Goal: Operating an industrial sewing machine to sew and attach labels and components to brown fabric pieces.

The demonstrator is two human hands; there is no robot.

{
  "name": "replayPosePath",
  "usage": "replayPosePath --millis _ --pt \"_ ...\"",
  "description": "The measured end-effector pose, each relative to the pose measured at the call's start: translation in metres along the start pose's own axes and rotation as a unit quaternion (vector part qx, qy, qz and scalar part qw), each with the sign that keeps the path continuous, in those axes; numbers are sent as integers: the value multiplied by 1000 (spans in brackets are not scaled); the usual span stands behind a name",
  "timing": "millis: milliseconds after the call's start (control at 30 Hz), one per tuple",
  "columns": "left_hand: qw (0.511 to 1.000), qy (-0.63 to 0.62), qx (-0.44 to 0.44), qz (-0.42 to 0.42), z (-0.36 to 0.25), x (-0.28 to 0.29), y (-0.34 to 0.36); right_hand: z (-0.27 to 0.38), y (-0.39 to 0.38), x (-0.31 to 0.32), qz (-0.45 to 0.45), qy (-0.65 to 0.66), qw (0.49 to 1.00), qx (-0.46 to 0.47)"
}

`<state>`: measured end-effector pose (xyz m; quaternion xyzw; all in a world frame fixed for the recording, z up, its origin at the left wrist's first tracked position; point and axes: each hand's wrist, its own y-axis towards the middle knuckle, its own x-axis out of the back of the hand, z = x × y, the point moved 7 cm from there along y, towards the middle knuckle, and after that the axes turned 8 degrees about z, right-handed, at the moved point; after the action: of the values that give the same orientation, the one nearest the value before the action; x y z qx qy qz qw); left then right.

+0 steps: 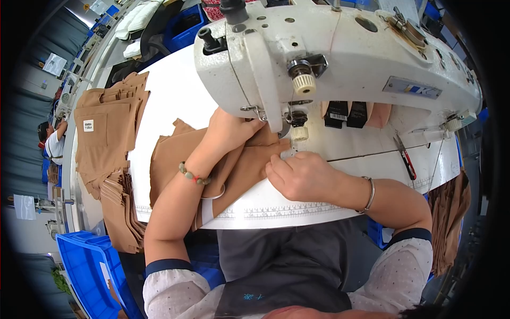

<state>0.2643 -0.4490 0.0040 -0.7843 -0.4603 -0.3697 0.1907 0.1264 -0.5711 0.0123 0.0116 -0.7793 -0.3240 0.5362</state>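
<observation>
A white sewing machine (345, 48) spans the table, its head above a piece of brown fabric (178, 165) that lies folded on the white tabletop (265, 212). My left hand (231, 130) is closed on the fabric right beside the needle area; its fingertips are partly hidden by the machine head. Just to the right and nearer to me, my right hand (300, 175) is curled with its fingers pinching the fabric's right edge. Exactly where the needle meets the cloth cannot be seen.
Stacked brown fabric pieces (106, 127) hang over the table's left side. Red-handled scissors (406, 159) lie at the right, and black boxes (345, 114) stand under the machine arm. A blue crate (90, 266) is at lower left. Another person (53, 138) sits far left.
</observation>
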Motion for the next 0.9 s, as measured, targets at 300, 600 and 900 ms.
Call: replayPosePath --millis 300,600,900 --pt "970 241 32 -4 -56 11 -55 -10 -7 -6 42 7 999 -29" --pt "895 399 -104 -171 -77 -16 -73 -31 6 22 -86 97 987 -93" --pt "880 431 -195 -41 -80 -27 -101 -11 -2 8 -27 44 997 -55"
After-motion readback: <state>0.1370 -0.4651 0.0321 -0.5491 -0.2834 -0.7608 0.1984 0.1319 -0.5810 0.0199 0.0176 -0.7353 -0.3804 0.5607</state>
